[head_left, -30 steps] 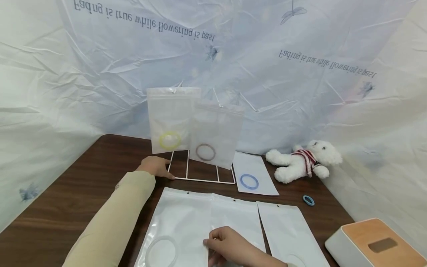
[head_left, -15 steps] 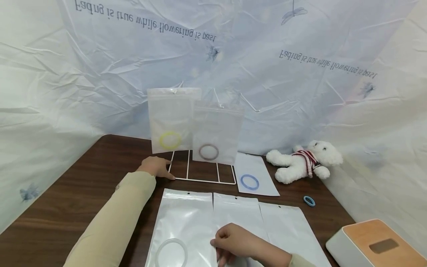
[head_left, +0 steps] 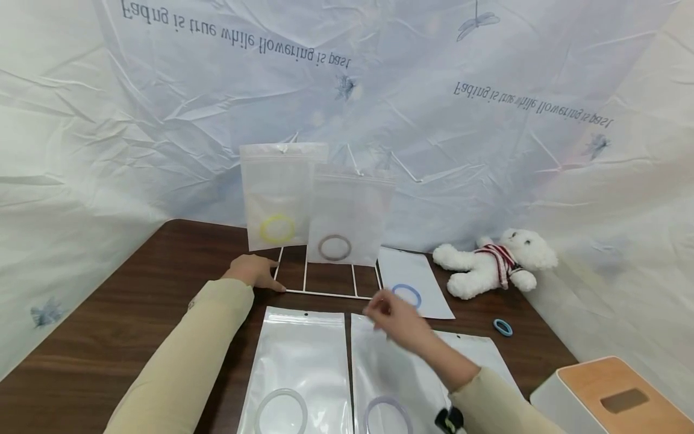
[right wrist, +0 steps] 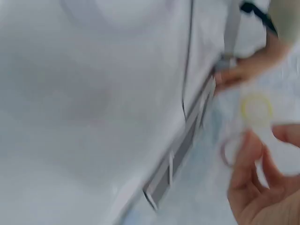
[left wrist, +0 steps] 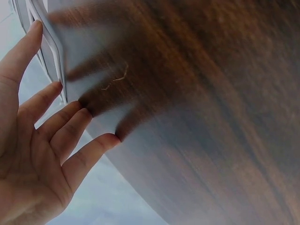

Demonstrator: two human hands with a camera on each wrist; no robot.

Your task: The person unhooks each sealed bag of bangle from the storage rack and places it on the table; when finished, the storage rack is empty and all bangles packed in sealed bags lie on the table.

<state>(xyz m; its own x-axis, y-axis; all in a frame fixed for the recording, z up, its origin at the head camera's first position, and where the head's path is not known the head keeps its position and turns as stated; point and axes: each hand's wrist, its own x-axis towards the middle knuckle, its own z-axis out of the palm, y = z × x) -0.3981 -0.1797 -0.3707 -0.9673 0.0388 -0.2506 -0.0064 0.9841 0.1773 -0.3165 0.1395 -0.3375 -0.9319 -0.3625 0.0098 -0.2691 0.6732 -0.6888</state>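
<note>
In the head view my left hand [head_left: 250, 271] touches the left corner of a white wire rack [head_left: 331, 294]. Its fingers are straight in the left wrist view, with the thumb and a fingertip at the white wire [left wrist: 57, 56]. My right hand [head_left: 398, 319] is over the top of the middle white zip bag [head_left: 385, 367], fingers loosely bent. A gap shows between thumb and index finger in the right wrist view, with nothing held. From the rack hang a zip bag with a yellow ring [head_left: 278, 229] and one with a brownish ring [head_left: 334, 248].
Flat zip bags lie left [head_left: 303, 355] and right [head_left: 482, 349] of the middle one. Behind lies a white bag with a blue ring [head_left: 406, 295]. To the right are a small blue ring [head_left: 502, 327], a white teddy bear [head_left: 493, 262] and a wood-topped box [head_left: 623, 392].
My right hand has left the lower part of the middle bag and moved forward toward the rack. The middle bag now shows its purple ring. My left hand stays at the rack.
</note>
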